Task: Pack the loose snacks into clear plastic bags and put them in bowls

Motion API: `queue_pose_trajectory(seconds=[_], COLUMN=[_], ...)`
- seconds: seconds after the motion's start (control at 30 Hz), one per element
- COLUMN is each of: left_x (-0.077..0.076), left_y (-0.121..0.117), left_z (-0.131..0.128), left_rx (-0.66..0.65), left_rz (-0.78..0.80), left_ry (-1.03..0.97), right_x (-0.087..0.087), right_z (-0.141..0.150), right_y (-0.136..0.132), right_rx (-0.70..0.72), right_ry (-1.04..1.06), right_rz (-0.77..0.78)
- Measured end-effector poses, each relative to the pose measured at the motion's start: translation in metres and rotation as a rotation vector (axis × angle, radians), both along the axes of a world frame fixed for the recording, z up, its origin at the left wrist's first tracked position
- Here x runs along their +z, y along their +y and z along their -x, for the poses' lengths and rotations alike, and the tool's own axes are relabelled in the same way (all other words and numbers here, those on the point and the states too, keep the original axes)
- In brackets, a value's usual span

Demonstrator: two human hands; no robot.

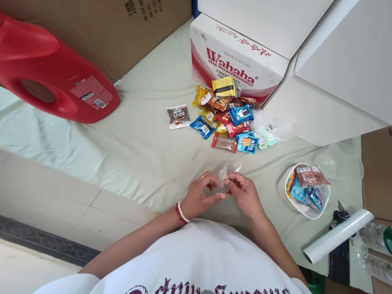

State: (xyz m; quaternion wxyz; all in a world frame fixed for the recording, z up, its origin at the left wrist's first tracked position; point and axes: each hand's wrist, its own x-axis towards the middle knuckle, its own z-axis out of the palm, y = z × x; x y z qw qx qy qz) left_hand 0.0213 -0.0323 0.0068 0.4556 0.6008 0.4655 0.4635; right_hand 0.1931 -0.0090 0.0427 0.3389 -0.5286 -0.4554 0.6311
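Note:
My left hand (201, 196) and my right hand (243, 194) meet just above the pale green cloth (135, 144), both pinching a small clear plastic bag (228, 171) between thumb and fingers. A bead bracelet circles my left wrist. Beyond my hands lies a heap of colourful snack packets (226, 115), with one dark packet (178, 116) apart to its left. A white bowl (285, 189) holding several packets stands to the right of my right hand.
A red plastic jug (44, 71) lies on its side at the left. A Wahaha carton (235, 59) and white boxes (364, 53) stand behind the heap. A white roll (338, 235), keys and plastic bottles (385, 237) lie at the right. Cardboard (92, 5) leans at the back left.

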Motion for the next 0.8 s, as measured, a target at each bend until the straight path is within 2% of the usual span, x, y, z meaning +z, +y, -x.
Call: queue_pose_trajectory(seconds=[0.07,0.13,0.27,0.33,0.47,0.57,0.63,0.73,0.8], left_x=[0.000,-0.001,0.000,0.001,0.004,0.004,0.004,0.005,0.006], left_y=[-0.001,0.002,0.010,0.013,0.014,0.010,0.006,0.000,-0.003], left_z=[0.000,-0.001,-0.001,0.000,0.003,0.000,-0.003,-0.005,-0.004], left_rx=[0.044,0.068,0.151,0.198,0.174,0.161,0.157,0.089,0.053], left_rz=[0.211,0.357,0.466,0.525,0.653,0.638,0.566,0.412,0.347], left_ry=[-0.121,-0.190,-0.387,-0.549,-0.776,-0.782,-0.726,-0.570,-0.478], right_x=[0.001,0.002,-0.007,-0.016,-0.029,-0.025,-0.019,-0.014,-0.012], right_z=[-0.001,-0.004,-0.019,-0.031,-0.052,-0.057,-0.051,-0.030,-0.019], right_y=[-0.002,-0.004,-0.015,-0.024,-0.043,-0.045,-0.038,-0.025,-0.016], right_rx=[0.027,0.043,-0.112,-0.172,-0.267,-0.392,-0.403,-0.279,-0.180], right_ry=[-0.023,-0.053,-0.102,-0.107,-0.194,-0.259,-0.196,-0.002,0.037], right_rz=[-0.043,-0.090,-0.130,-0.072,0.034,-0.014,0.035,0.233,0.220])
